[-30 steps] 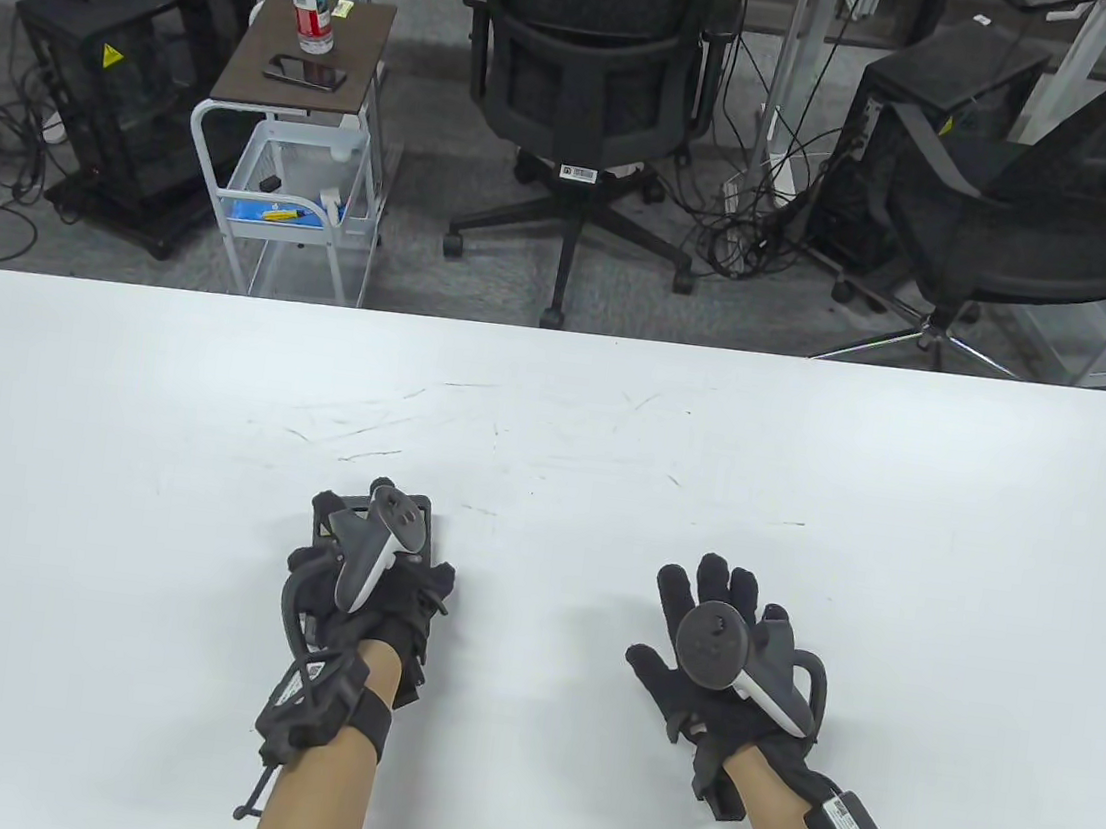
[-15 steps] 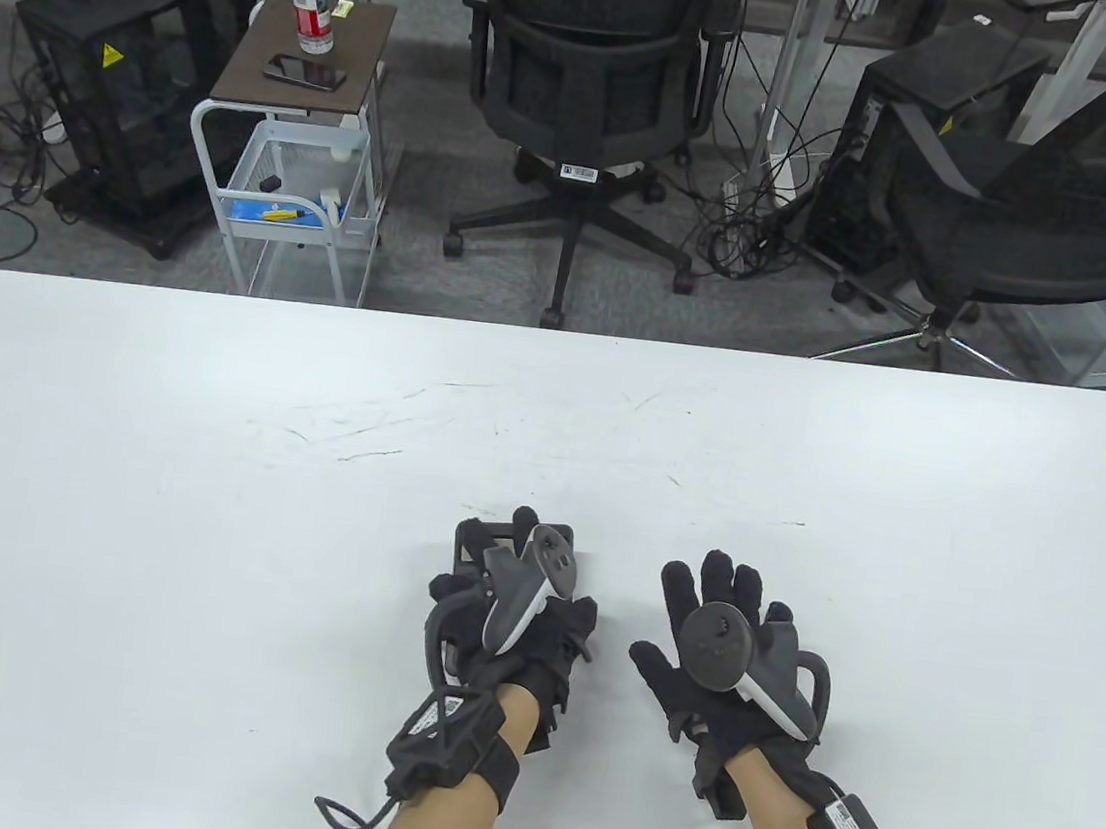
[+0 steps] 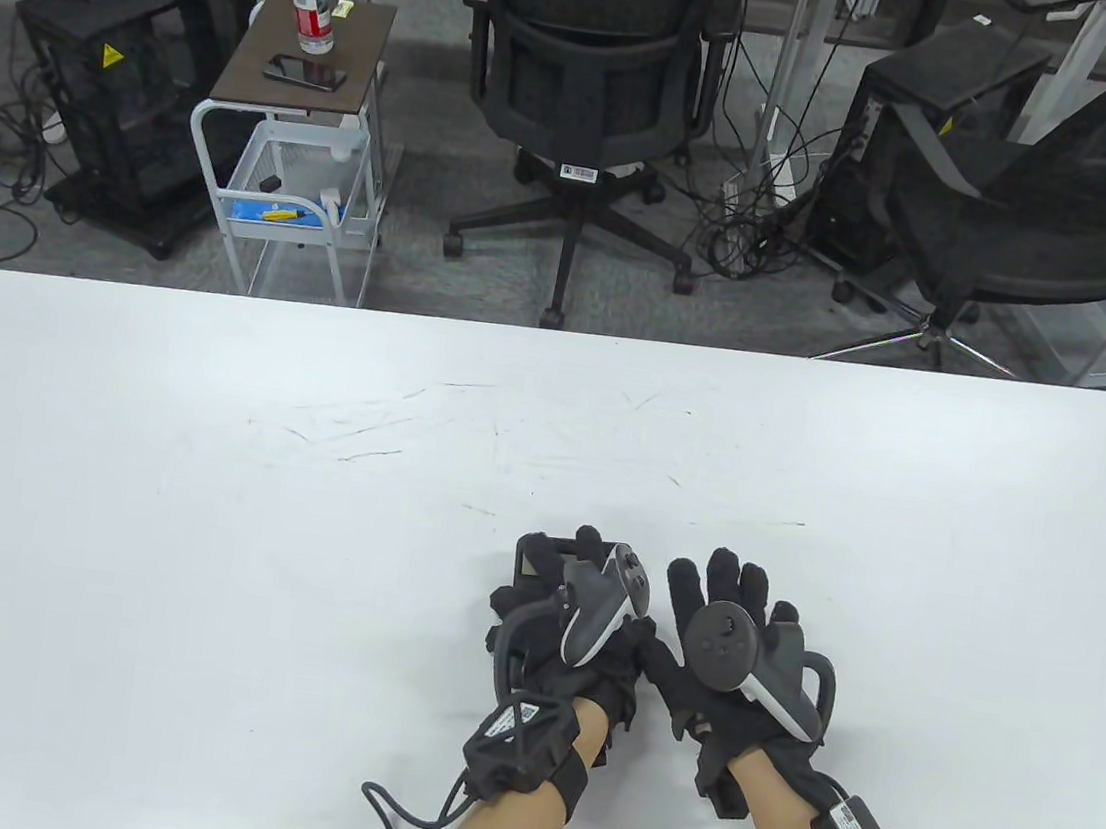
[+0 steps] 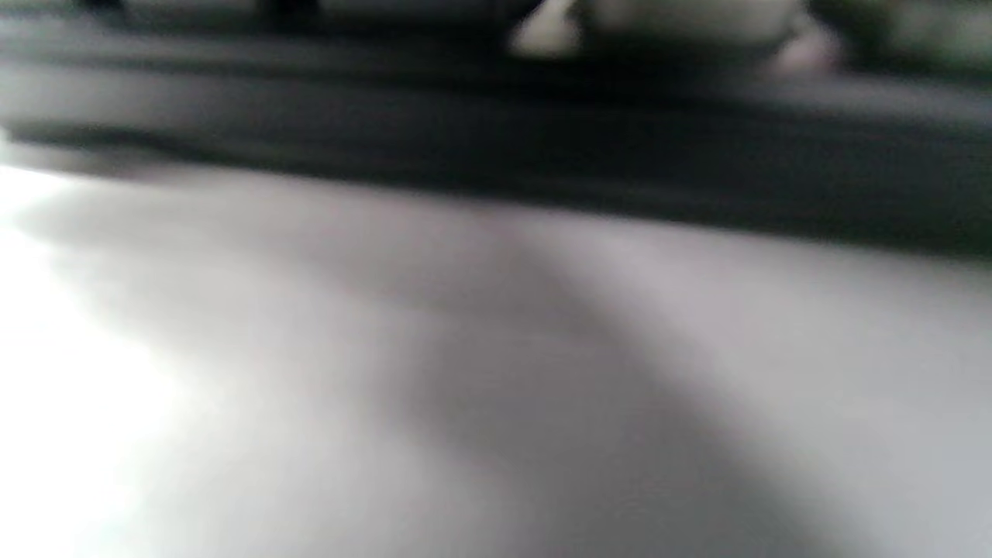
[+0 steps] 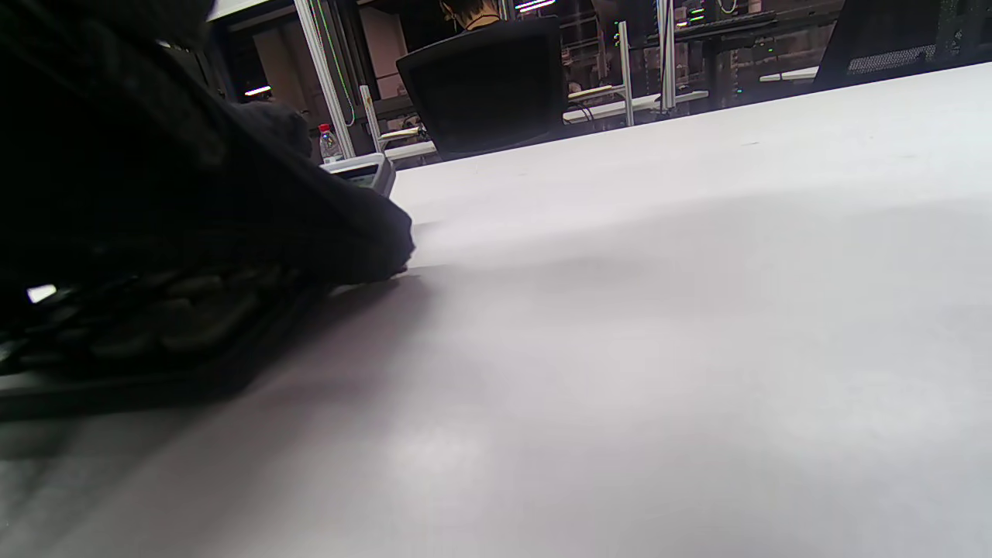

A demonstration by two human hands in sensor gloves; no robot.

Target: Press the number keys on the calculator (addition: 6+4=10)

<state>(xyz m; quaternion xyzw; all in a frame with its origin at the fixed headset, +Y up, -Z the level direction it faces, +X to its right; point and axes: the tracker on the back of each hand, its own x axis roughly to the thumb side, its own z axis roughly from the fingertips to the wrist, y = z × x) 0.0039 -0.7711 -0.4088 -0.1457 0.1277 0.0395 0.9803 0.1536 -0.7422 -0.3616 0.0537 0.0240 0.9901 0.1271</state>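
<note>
The black calculator (image 3: 538,558) lies on the white table (image 3: 198,512) under my left hand (image 3: 527,623), which grips it by its sides; only its display end shows past the fingers. My right hand (image 3: 739,583) lies open with fingers spread, just right of the calculator, its thumb against the left hand. In the right wrist view the calculator's keys (image 5: 155,322) show at the lower left under a dark gloved finger (image 5: 325,225). The left wrist view is blurred; a dark band (image 4: 542,132) crosses its top.
Two office chairs (image 3: 586,66) and a small cart (image 3: 289,140) with a bottle and a phone stand beyond the table's far edge. A cable (image 3: 409,810) trails from my left wrist over the near table.
My left hand has slid the calculator to the right across the table, until it sits beside my right hand. The right hand has barely moved.
</note>
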